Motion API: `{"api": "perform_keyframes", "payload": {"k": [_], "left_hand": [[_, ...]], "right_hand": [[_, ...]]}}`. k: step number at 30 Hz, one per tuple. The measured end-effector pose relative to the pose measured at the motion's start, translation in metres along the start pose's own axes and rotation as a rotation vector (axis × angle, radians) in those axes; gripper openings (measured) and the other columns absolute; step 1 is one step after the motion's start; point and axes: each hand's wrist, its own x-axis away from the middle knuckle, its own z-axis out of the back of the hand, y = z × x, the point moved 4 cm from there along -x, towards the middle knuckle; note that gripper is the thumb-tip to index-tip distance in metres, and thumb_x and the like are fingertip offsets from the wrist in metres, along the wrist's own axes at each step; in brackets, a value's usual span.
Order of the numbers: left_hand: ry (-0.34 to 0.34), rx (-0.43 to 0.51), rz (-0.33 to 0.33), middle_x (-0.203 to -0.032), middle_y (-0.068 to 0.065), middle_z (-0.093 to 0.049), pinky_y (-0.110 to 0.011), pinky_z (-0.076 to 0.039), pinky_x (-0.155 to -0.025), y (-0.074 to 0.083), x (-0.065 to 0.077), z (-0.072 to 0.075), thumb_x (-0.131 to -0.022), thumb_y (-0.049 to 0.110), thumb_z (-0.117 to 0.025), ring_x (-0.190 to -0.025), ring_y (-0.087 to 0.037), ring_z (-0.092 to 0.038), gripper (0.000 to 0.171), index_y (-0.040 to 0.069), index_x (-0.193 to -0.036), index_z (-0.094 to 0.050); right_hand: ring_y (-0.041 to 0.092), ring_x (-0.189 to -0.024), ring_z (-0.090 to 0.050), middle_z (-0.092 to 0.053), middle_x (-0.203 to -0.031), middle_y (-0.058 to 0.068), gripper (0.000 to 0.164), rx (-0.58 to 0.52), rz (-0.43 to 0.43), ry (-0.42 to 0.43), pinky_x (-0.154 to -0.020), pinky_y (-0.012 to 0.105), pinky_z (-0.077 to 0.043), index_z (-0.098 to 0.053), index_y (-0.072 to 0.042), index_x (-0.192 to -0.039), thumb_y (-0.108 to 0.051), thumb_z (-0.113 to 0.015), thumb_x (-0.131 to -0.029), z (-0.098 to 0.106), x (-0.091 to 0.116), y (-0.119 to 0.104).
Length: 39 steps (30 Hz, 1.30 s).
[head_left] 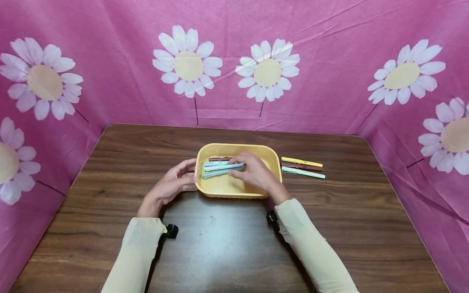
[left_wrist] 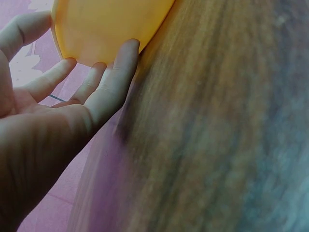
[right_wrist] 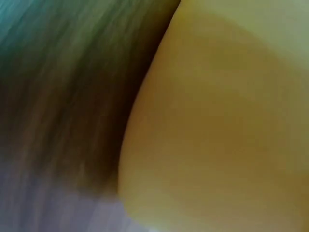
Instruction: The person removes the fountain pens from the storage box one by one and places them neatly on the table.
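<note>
A yellow plastic basket [head_left: 238,192] stands on the wooden table with several pens inside, light blue, pale green and dark red. At its left end my left hand [head_left: 175,183] is spread, fingertips against the outside of the wall; the left wrist view shows the left hand [left_wrist: 63,96] with fairly straight fingers touching the yellow wall [left_wrist: 106,29]. My right hand [head_left: 254,173] reaches into the basket and pinches the right end of a light blue pen [head_left: 221,166] between thumb and fingers. Below it lies a pale green pen [head_left: 215,173]; a dark red pen [head_left: 219,158] lies behind.
Right of the basket, a yellow pen [head_left: 305,162], a dark red pen [head_left: 307,166] and a pale green pen [head_left: 305,173] lie side by side on the table [head_left: 366,228]. A pink cloth with daisies [head_left: 227,110] hangs around the back and sides. The basket's wall [right_wrist: 217,121] fills much of the right wrist view.
</note>
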Motion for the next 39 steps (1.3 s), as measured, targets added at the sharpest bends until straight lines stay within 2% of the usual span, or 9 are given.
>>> {"api": "perform_keyframes", "payload": {"k": [5,10,20,25,29,36,39], "left_hand": [[-0.004,0.000,-0.001,-0.145,-0.032,-0.034,-0.042,-0.059,-0.090,-0.001,0.000,0.000,-0.096,-0.009,-0.055,-0.115,-0.027,-0.060,0.068,-0.004,-0.156,-0.025],[-0.008,0.010,0.003,-0.145,-0.031,-0.034,-0.042,-0.059,-0.090,-0.002,-0.001,-0.001,-0.095,-0.009,-0.056,-0.115,-0.027,-0.060,0.068,-0.004,-0.156,-0.025],[-0.001,0.002,-0.002,-0.144,-0.031,-0.035,-0.040,-0.060,-0.088,0.001,-0.002,-0.001,-0.095,-0.009,-0.056,-0.115,-0.027,-0.059,0.068,-0.004,-0.156,-0.026],[-0.006,0.002,0.000,-0.144,-0.032,-0.035,-0.041,-0.059,-0.089,0.000,-0.002,-0.001,-0.095,-0.009,-0.056,-0.114,-0.026,-0.060,0.068,-0.005,-0.156,-0.025],[-0.005,0.003,-0.004,-0.145,-0.032,-0.035,-0.041,-0.059,-0.089,0.000,-0.002,0.000,-0.095,-0.009,-0.056,-0.114,-0.026,-0.060,0.068,-0.004,-0.156,-0.025],[0.002,-0.005,0.004,-0.145,-0.032,-0.035,-0.041,-0.059,-0.089,0.000,-0.001,0.001,-0.096,-0.009,-0.056,-0.115,-0.027,-0.059,0.068,-0.004,-0.156,-0.025],[0.005,0.001,0.008,-0.145,-0.032,-0.035,-0.041,-0.059,-0.090,0.000,-0.001,0.000,-0.095,-0.010,-0.056,-0.116,-0.028,-0.059,0.068,-0.004,-0.156,-0.025]], "right_hand": [[0.026,-0.096,-0.063,-0.071,-0.105,0.009,0.026,-0.011,0.018,-0.016,-0.088,0.042,-0.052,-0.075,-0.005,-0.108,-0.017,-0.082,-0.086,-0.007,-0.004,-0.003],[0.024,-0.097,-0.063,-0.071,-0.104,0.006,0.026,-0.005,0.012,-0.046,-0.089,0.039,-0.052,-0.076,-0.006,-0.108,-0.017,-0.082,-0.086,-0.015,-0.007,-0.004],[0.019,-0.107,-0.064,-0.073,-0.109,0.002,0.023,0.116,0.003,-0.177,-0.100,0.034,-0.050,-0.076,-0.008,-0.112,-0.017,-0.078,-0.090,-0.029,-0.011,-0.004],[0.024,-0.111,-0.062,-0.072,-0.113,0.005,0.026,0.216,0.017,-0.177,-0.102,0.039,-0.048,-0.077,-0.008,-0.115,-0.019,-0.077,-0.091,-0.030,-0.012,-0.004],[0.024,-0.111,-0.061,-0.071,-0.113,0.003,0.024,0.290,-0.010,-0.161,-0.100,0.043,-0.047,-0.078,-0.014,-0.113,-0.022,-0.077,-0.090,-0.030,-0.011,-0.003],[0.017,-0.102,-0.064,-0.073,-0.108,-0.003,0.018,0.264,-0.116,-0.167,-0.089,0.041,-0.055,-0.079,-0.019,-0.107,-0.016,-0.077,-0.090,-0.033,-0.012,0.000],[0.016,-0.097,-0.064,-0.074,-0.106,-0.004,0.018,0.268,-0.134,-0.169,-0.084,0.040,-0.056,-0.079,-0.019,-0.106,-0.013,-0.077,-0.090,-0.034,-0.013,0.001]]}}
